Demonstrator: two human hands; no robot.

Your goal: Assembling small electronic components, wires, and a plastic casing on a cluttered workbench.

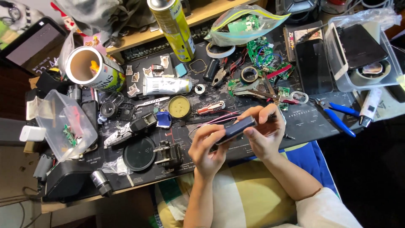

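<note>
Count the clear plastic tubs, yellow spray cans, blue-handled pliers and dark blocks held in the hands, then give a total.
clear plastic tubs: 2
yellow spray can: 1
blue-handled pliers: 1
dark block, gripped by left hand and right hand: 1
Total: 5

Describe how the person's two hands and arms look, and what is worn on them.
Both hands, left hand and right hand, are bare: no gloves, rings or watch show. The forearms are bare too. A loose white fabric sleeve covers the right upper arm. The fingers have short, unpainted nails.
</note>
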